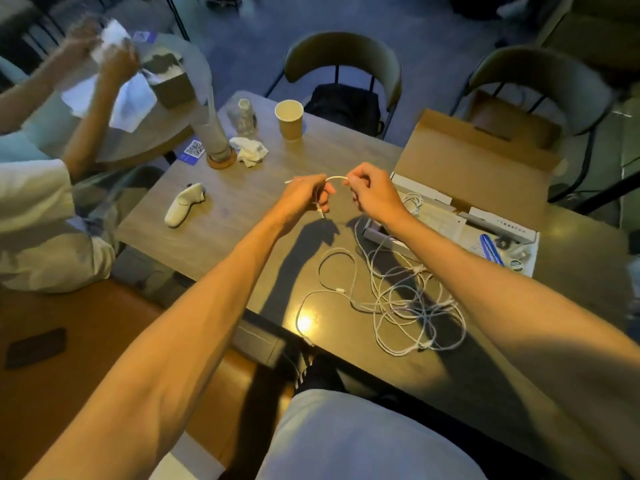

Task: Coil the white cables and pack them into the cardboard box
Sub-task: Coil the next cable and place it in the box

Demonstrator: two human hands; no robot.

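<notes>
Looks like early going on the coiling step. Got a short arc of white cable (pixel 334 177) held up over the table (pixel 225 244), pinched at one end by the left hand (pixel 304 195), fingers curled and the plug tip poking out past the knuckles, and pinched at the other end between thumb and forefinger of the right hand (pixel 370 194). Can't tell the number of turns gathered in the left palm, maybe one small loop hanging below. Best bet: treat the left pinch as the anchor, feed with the right, lay each loop the same size, and add a slight twist per turn to dodge kinks. Go slow on the slack too, given the tangled pile of white cables (pixel 398 299) sprawled on the near right of the table, crossing over itself plenty, one end dangling off the near edge. Can't make out which strand of it leads up to the hands, so probably worth teasing out snags before yanking. Open cardboard box (pixel 478 147) just beyond the right hand, flap up, with one coiled cable (pixel 412 200), paperwork and a blue strap (pixel 491 251) inside, so not loads of room for the bundle. Farther out: paper cup (pixel 289 119), clear bottle (pixel 242 116), crumpled tissue (pixel 249 151), and a white controller (pixel 183 204) left of the hands, all well apart from the pile but maybe within range of a swinging plug. Also another person (pixel 41 209) at the left edge, hands blurred around something white.
</notes>
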